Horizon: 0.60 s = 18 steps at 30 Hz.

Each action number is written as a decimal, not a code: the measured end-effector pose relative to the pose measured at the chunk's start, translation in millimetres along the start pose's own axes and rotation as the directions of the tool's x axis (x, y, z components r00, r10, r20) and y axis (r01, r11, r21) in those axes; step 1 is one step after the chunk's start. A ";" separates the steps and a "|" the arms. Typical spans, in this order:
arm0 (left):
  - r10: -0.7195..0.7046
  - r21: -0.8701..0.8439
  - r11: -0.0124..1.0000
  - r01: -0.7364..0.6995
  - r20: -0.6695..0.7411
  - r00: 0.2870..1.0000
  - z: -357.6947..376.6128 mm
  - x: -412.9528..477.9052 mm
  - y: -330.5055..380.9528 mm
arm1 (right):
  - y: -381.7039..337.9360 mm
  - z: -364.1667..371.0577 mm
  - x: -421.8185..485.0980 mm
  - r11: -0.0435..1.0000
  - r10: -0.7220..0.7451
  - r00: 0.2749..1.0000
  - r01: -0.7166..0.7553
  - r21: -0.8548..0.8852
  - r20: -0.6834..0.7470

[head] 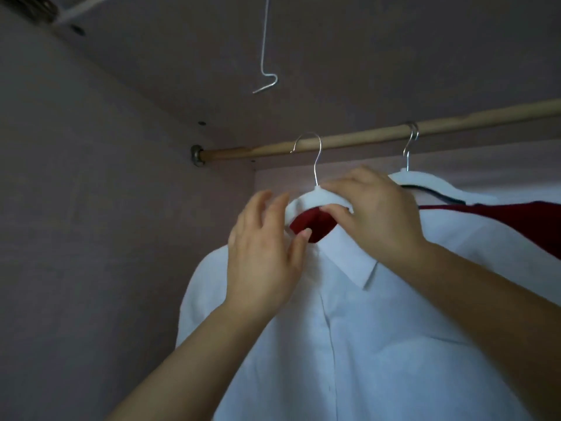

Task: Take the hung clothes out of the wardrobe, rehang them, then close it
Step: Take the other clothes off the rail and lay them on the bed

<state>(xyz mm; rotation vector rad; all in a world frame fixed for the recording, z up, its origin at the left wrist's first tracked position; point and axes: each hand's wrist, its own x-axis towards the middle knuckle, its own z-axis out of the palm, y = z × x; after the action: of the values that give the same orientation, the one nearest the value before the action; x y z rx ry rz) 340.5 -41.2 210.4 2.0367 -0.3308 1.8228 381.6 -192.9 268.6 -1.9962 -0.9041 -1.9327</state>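
A white collared shirt [349, 329] hangs on a white hanger [321, 200] whose metal hook [312, 153] sits in front of the wooden rail [364, 140]; I cannot tell whether the hook rests on the rail. My right hand [373, 214] pinches the hanger's top and the collar. The fingers of my left hand [267, 253] are spread against the shirt's left shoulder, the thumb touching the collar. A dark red garment [543, 226] hangs behind on a second white hanger [425, 186] hooked on the rail.
The wardrobe's pinkish side wall [91, 238] stands close on the left, and its top panel [334, 56] is overhead. A bent metal wire hook [267, 83] dangles from above. The rail's bracket [197, 154] is fixed to the left wall.
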 end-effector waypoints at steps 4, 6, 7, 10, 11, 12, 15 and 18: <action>-0.081 0.076 0.994 0.082 -0.014 0.997 -26.0 -44.4 -21.4 | -48.5 12.1 -49.7 0.987 -0.050 0.998 0.056 0.150 -0.045; -0.140 0.120 0.983 0.140 -0.010 0.990 -43.3 -77.0 -33.8 | -69.3 16.9 -73.7 0.976 -0.036 0.998 0.044 0.215 -0.044; -0.183 0.138 0.974 0.182 -0.004 0.983 -53.4 -93.7 -39.0 | -79.5 19.1 -85.4 0.967 -0.030 0.998 0.041 0.251 -0.049; -0.267 0.244 0.937 0.249 0.042 0.963 -85.4 -141.5 -48.0 | -111.5 25.8 -120.7 0.929 -0.035 0.995 0.068 0.363 -0.098; -0.285 0.272 0.926 0.262 0.047 0.957 -96.6 -156.8 -48.5 | -123.0 27.6 -132.7 0.914 -0.039 0.993 0.080 0.398 -0.110; -0.305 0.291 0.914 0.282 0.038 0.952 -107.8 -170.6 -47.4 | -134.5 29.4 -144.4 0.897 -0.035 0.993 0.081 0.435 -0.112; -0.356 0.382 0.860 0.338 -0.026 0.934 -144.6 -211.3 -39.7 | -173.0 30.9 -179.0 0.814 0.002 0.998 0.030 0.580 -0.055; -0.382 0.499 0.785 0.366 -0.075 0.921 -184.1 -250.4 -28.0 | -216.2 26.0 -210.0 0.694 -0.003 0.999 -0.026 0.719 0.038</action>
<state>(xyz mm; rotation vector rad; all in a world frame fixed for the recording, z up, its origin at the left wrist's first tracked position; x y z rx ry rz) 155.0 43.8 -25.7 2.2485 0.5813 1.7397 292.8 -65.9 8.8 -1.5325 -1.3830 -1.2136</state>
